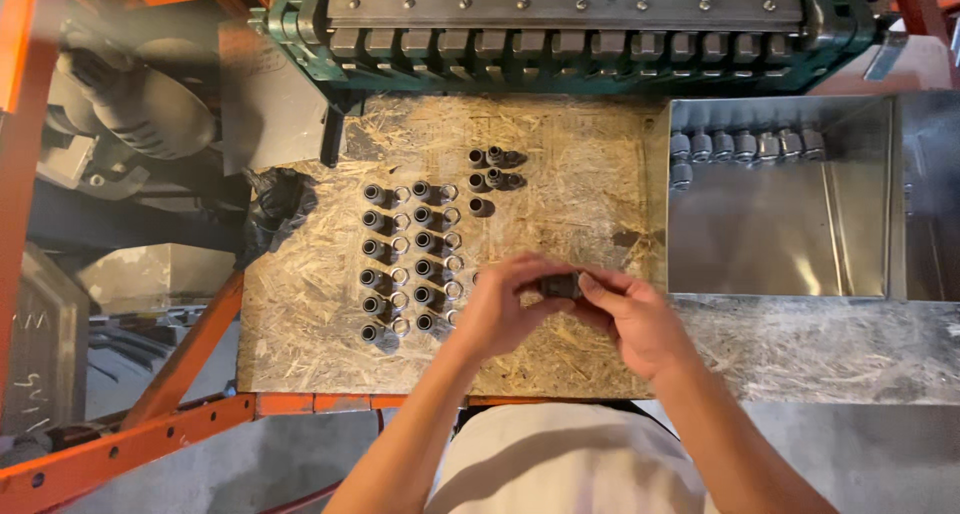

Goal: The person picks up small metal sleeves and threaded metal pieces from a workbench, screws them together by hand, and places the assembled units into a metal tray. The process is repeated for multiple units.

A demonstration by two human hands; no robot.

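My left hand (500,309) and my right hand (640,319) meet over the chipboard worktop (580,174), both pinching one small dark cylindrical fitting (560,286) between their fingertips. Left of my hands, two columns of similar dark fittings (372,246) with loose metal rings (401,245) beside them stand in neat rows. A smaller cluster of dark fittings (493,169) lies farther back, toward the machine.
A shiny metal tray (780,244) at right holds a row of assembled silvery fittings (745,144) along its far wall. A green machine with a toothed bar (570,24) spans the back. Orange steel frame bars (150,414) run at left. A black crumpled glove (275,209) lies at the board's left edge.
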